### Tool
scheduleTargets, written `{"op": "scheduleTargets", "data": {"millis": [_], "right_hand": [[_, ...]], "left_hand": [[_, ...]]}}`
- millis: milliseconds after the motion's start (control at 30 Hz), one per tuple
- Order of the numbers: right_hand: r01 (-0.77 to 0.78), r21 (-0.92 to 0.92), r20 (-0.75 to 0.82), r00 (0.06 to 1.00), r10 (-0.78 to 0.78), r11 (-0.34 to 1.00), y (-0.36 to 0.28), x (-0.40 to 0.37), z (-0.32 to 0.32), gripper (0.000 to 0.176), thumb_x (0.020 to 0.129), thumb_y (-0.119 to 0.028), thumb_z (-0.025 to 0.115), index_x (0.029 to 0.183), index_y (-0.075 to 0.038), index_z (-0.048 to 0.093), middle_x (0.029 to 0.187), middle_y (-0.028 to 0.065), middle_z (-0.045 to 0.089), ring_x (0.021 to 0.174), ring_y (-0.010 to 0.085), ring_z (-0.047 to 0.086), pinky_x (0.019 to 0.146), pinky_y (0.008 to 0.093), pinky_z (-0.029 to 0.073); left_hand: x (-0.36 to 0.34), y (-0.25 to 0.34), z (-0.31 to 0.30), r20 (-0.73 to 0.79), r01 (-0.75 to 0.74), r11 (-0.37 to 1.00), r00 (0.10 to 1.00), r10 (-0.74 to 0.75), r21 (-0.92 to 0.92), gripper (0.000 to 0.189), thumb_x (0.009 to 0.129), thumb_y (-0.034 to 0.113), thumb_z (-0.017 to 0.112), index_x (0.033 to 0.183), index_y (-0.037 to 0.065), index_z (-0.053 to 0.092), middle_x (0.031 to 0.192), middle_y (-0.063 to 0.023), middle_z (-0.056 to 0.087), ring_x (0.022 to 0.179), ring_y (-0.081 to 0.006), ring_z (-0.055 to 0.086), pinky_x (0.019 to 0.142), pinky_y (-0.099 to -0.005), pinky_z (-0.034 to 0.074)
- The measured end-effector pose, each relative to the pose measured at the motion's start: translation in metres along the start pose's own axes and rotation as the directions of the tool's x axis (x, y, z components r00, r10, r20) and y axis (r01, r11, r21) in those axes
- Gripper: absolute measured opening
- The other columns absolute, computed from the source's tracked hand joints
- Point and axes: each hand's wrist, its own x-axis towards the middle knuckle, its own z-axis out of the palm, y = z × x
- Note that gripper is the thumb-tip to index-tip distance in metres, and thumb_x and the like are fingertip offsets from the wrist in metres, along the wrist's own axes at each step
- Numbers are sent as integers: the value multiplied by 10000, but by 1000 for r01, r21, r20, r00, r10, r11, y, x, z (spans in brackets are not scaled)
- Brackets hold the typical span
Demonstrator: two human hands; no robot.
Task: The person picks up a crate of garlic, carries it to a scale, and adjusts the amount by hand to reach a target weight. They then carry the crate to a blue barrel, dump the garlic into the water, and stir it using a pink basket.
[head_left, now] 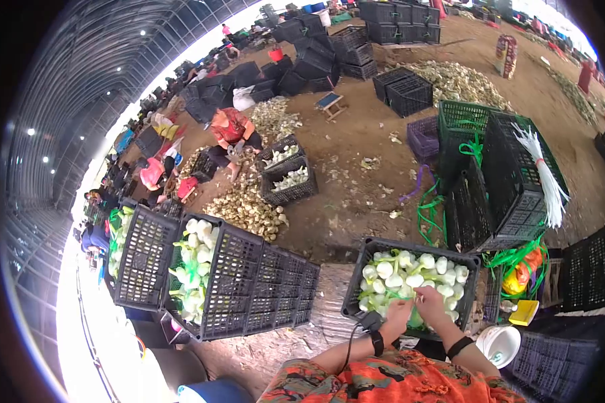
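Observation:
A black plastic crate [353, 282] full of white garlic bulbs [384, 269] with green stems stands right in front of me. My left hand [398, 317] is over the crate's near side, its fingers pinched together at a thin green plastic strip [403, 293]. Close beside it, my right hand [431, 303] is closed too, fingertips almost meeting those of the left. The strip runs across the bulbs between both hands. Its exact hold inside the fingers is partly hidden. Dark bands circle both wrists.
Stacked black crates [234, 282] of garlic stand at left. On the right are upright crates [497, 181] with a white strip bundle [543, 174], a white bucket [499, 345] and a yellow object [524, 312]. A seated person [234, 131] works beyond, near garlic heaps [242, 208].

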Motion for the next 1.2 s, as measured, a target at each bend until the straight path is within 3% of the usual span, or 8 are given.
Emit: {"op": "scheduleTargets", "data": {"millis": [367,633,800,867,900,933,1067,1200], "right_hand": [[41,107,-180,983,-21,993,4,-13,5,56,721,-23,671,742,9,631,699,82,558,645,188,549,592,290,422],[-421,-18,-204,890,408,907,44,-52,21,106,668,-102,693,753,-39,690,695,122,626,695,265,614,644,367,472],[-226,-228,-202,963,181,947,72,-59,-19,205,657,-34,647,861,-49,663,825,147,614,753,273,596,685,350,478],[-305,-15,-439,857,268,952,60,-53,-55,390,712,22,631,1089,18,534,921,154,571,783,287,554,737,343,465],[-366,65,-552,762,339,928,76,-55,-72,428,749,1,634,1148,37,483,972,148,570,798,276,558,748,340,465],[-472,-443,-633,767,107,762,115,-65,-86,354,767,-39,642,1096,28,529,940,110,578,825,216,569,717,308,463],[-556,134,-82,819,568,820,162,-84,-84,341,723,-177,675,991,19,600,839,138,633,776,283,609,717,391,467],[-602,27,-45,797,603,798,203,-89,-82,333,703,-179,673,956,27,607,833,136,625,773,271,601,704,393,461]], "left_hand": [[10,18,-19,290,-622,739,780,555,259,259,855,239,574,1028,55,630,691,-118,610,593,-232,587,549,-363,440],[24,32,-34,345,-501,745,861,374,441,142,739,163,577,743,28,532,652,-165,578,605,-364,570,571,-440,438],[27,80,-79,454,-549,657,826,334,517,145,763,188,577,791,46,585,879,-188,599,830,-353,575,696,-427,448],[33,109,-105,-21,-730,329,396,918,599,298,829,232,547,1002,-10,554,986,-214,587,925,-390,552,784,-493,440],[43,104,-114,-27,-727,331,396,918,601,298,829,232,547,1002,-10,554,986,-214,587,925,-390,552,784,-493,440],[61,91,-124,-52,-567,421,553,832,708,364,830,236,555,1083,-20,503,1032,-227,564,959,-410,531,809,-501,434],[96,50,-136,31,-325,657,908,417,680,553,831,267,571,1229,-53,360,1111,-285,504,1017,-441,494,856,-502,429],[118,22,-135,-63,-276,685,903,425,674,469,819,263,575,1134,-65,461,1058,-283,533,1031,-436,491,868,-497,424]]}}
